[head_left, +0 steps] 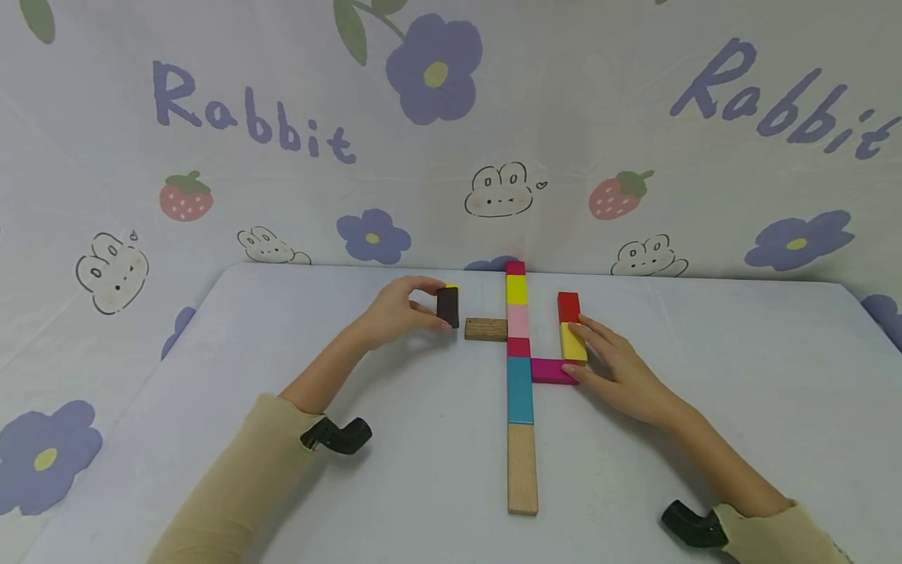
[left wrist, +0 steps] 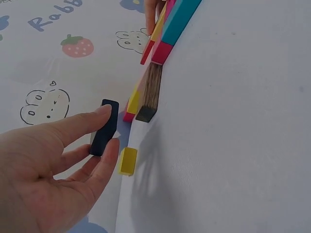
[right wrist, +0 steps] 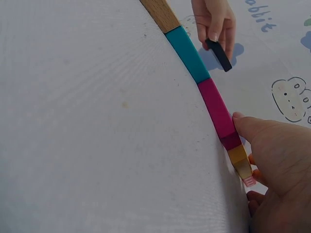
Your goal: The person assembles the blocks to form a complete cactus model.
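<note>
My left hand (head_left: 398, 313) pinches a black block (head_left: 447, 307) between thumb and fingertips, left of a dark brown wooden block (head_left: 485, 330). The brown block juts left from a vertical line of blocks. My right hand (head_left: 623, 372) touches the right-hand branch, with fingertips at a yellow block (head_left: 574, 345) and the thumb at the end of a magenta block (head_left: 550, 371). A red block (head_left: 568, 306) adjoins that yellow one at its far end. Another yellow block (left wrist: 128, 161) lies near the black block, mostly hidden in the head view.
The line of blocks includes a pale wooden block (head_left: 522, 470), a blue block (head_left: 520, 392), a pink block (head_left: 517, 321) and a yellow block (head_left: 517, 290), with red ones between and beyond. Behind the white table (head_left: 395, 486) hangs a patterned cloth (head_left: 282, 196).
</note>
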{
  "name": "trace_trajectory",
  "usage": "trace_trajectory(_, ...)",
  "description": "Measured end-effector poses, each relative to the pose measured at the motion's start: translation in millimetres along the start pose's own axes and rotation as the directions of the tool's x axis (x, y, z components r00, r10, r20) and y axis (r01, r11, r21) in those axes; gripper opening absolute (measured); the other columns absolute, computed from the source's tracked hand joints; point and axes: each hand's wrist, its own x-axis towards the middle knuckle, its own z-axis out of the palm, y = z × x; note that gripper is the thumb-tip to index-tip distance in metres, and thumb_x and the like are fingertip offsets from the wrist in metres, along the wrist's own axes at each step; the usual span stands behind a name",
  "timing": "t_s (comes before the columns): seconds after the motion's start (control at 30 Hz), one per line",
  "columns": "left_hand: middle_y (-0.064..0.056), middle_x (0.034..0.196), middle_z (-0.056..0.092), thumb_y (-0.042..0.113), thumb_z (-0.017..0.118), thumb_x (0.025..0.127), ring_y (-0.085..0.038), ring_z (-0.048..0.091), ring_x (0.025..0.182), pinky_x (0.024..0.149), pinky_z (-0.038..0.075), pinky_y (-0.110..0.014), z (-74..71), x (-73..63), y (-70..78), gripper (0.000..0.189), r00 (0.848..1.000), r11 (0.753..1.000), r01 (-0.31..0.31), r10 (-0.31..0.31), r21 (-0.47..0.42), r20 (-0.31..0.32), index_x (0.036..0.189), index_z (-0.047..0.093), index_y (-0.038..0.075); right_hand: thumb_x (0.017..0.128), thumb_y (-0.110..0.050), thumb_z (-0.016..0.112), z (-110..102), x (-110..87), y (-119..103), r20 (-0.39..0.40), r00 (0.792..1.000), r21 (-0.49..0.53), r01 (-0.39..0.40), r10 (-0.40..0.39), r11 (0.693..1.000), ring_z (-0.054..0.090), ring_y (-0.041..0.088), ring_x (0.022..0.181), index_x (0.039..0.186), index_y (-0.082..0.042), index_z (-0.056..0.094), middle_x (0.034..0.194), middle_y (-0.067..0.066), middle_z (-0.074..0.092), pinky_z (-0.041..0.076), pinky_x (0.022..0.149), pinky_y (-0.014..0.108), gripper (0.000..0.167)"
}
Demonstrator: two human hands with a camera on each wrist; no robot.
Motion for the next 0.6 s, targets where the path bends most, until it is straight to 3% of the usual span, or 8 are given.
trace_trajectory(0.23,-0.020,0.146,0.057,0.010,0.085,0.089,-0.035,0.068,0.120,0.111,0.052,-0.045,8.4,17.7,-0.5,0.067,1.000,0.999,-0.026,0.026,0.020,0.008,0.148,0.056,0.000,0.097,-0.029,0.073,0,-0.3,0,0.002,1.000,-0.003,-0.001,0.001,1.000,0.026,0.053,0.153,0.161,-0.004,0.039,0.168,0.027,0.029,0.043,0.108,0.074,0.077)
trace_trajectory(0.4,-0.018,0.147,0.059,0.016,0.085,0.089,-0.035,0.053,0.133,0.115,0.049,-0.048,16.9,27.7,0.5,0.065,1.000,0.998,-0.003,0.003,0.056,0.001,0.147,0.059,0.003,0.097,-0.029,0.073,0,-1.1,0,-0.003,1.000,0.002,0.007,-0.007,1.000,0.026,0.053,0.152,0.161,-0.003,0.039,0.167,0.027,0.030,0.044,0.107,0.074,0.077)
trace_trajectory(0.6,-0.016,0.146,0.060,0.018,0.085,0.089,-0.033,0.050,0.138,0.119,0.043,-0.050,21.8,37.1,-1.9,0.064,1.000,0.997,0.009,-0.007,0.082,-0.022,0.147,0.060,0.005,0.097,-0.028,0.073,1,-1.7,-1,-0.007,1.000,0.007,0.017,-0.017,1.000,0.027,0.053,0.152,0.161,-0.003,0.040,0.167,0.028,0.030,0.044,0.107,0.074,0.076)
